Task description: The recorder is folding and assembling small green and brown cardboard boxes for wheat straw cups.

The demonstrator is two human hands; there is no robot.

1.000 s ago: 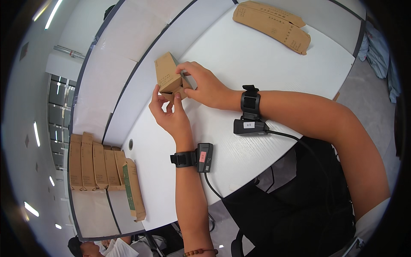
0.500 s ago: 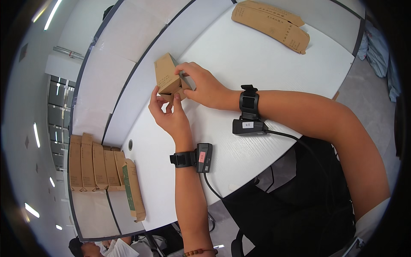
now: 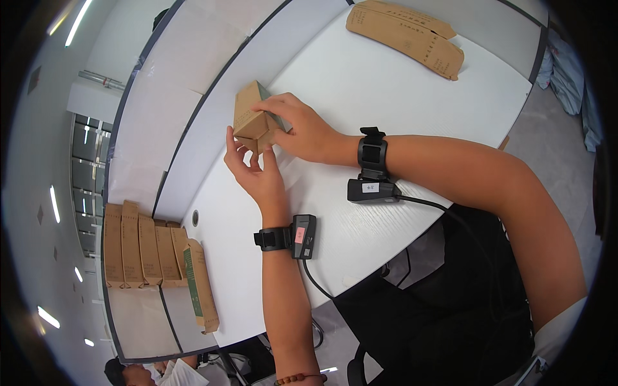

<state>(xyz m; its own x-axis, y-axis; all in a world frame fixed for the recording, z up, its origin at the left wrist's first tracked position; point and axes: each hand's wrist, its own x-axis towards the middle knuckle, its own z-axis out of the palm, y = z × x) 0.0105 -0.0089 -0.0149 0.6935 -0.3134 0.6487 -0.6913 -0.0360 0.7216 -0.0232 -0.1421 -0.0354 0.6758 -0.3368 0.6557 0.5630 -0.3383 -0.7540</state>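
Observation:
A brown cardboard box (image 3: pixel 248 106) with a green side stands tilted over the far left part of the white table, its end facing me. My right hand (image 3: pixel 306 128) grips it from the right, fingers over its top and thumb against the end flap (image 3: pixel 261 127). Below the box's near end is my left hand (image 3: pixel 254 174), its fingertips and thumb bent around the lower corner and edge. The end flaps lie folded over the opening, partly covered by my fingers. What the box contains is hidden.
Flattened brown cardboard (image 3: pixel 405 38) lies at the table's far edge. Several upright brown boxes (image 3: pixel 132 248) form a row at the left, beside a green-sided one (image 3: pixel 203 286). A low partition (image 3: pixel 212 109) borders the table. Cables run from both wrist devices. Another person (image 3: pixel 138 373) sits lower left.
The dark gap at the box's near end has closed as its flaps folded in. My right fingers have shifted slightly left across the top, and my left thumb has moved down a little.

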